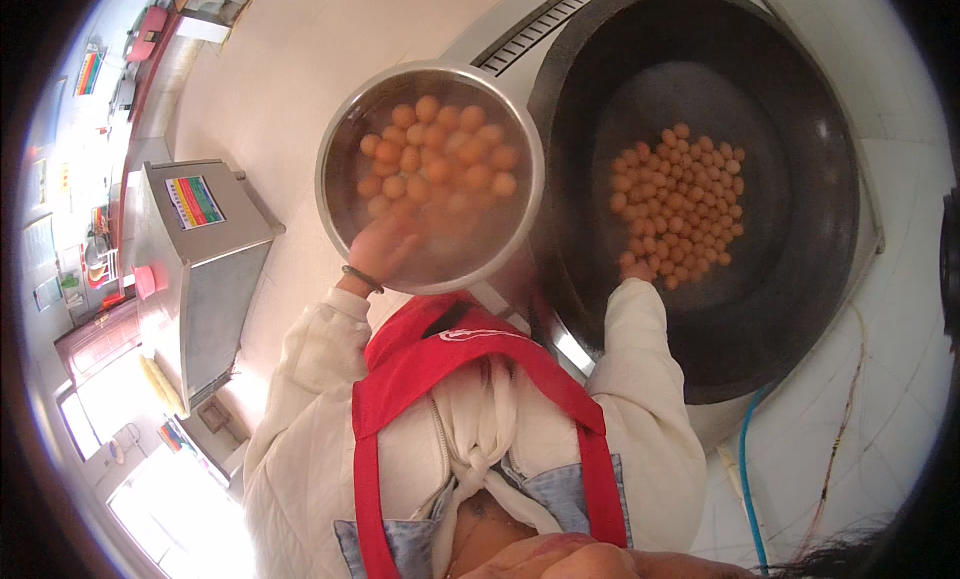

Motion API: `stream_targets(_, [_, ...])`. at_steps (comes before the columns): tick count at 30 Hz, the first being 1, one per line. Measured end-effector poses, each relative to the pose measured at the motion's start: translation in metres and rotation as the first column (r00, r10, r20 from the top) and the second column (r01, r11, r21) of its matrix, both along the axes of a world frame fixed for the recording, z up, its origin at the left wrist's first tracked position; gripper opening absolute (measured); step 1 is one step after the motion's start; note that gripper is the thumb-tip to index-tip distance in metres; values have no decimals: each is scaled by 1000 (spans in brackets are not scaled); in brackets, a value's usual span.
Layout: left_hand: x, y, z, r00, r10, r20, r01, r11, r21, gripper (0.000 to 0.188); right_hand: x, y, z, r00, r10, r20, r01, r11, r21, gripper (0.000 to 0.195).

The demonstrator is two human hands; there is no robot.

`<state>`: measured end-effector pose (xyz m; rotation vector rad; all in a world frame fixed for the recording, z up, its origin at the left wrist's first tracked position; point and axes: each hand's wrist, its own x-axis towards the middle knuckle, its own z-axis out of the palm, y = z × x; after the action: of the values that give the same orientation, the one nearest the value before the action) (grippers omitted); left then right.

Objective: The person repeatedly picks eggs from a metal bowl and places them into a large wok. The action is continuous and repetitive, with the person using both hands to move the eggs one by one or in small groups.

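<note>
Many brown eggs (675, 204) lie heaped in the bottom of a large dark wok (795, 294) on the right. At the near left edge of that heap, my right hand (637, 270) reaches down among the eggs; its fingertips are hidden, so its hold is unclear. A round stainless steel basin (327, 204) on the left contains more brown eggs (409, 159), partly veiled by steam. My left hand (384, 247), with a dark bangle at the wrist, is inside the basin's near left side, below the eggs. Steam blurs its fingers, and whether it touches an egg cannot be told.
The wok is set in a white tiled surround (900, 279), with a slotted drain grate (532, 31) beyond it. A blue hose (746, 474) runs down at the lower right. A metal cabinet (225, 294) stands on the left, on the tiled floor (300, 76).
</note>
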<state>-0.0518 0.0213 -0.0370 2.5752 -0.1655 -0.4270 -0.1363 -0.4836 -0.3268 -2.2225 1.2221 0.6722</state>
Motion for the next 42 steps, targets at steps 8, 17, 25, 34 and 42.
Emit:
stream_targets(8, [27,-31,-26,920,-346,-185,387,878,282,60,49,52,164,570,449,688,-108,871,-479,26])
stream_targets(17, [49,-81,-80,880,-332,-339,444,828,342,54,139,269,262,42,901,432,-812,282,-511,31])
stream_targets(25, [31,-58,-60,826,-408,-388,531,795,295,52,132,303,235,34,973,226,-872,140,-469,28])
stream_targets(34, [27,-64,-32,757,-455,-469,614,742,271,50,125,312,224,-3,981,193,-876,91,-474,35])
stream_targets(42, [35,-43,-78,822,-330,-464,426,897,117,55,130,298,237,78,955,286,-884,199,-423,34])
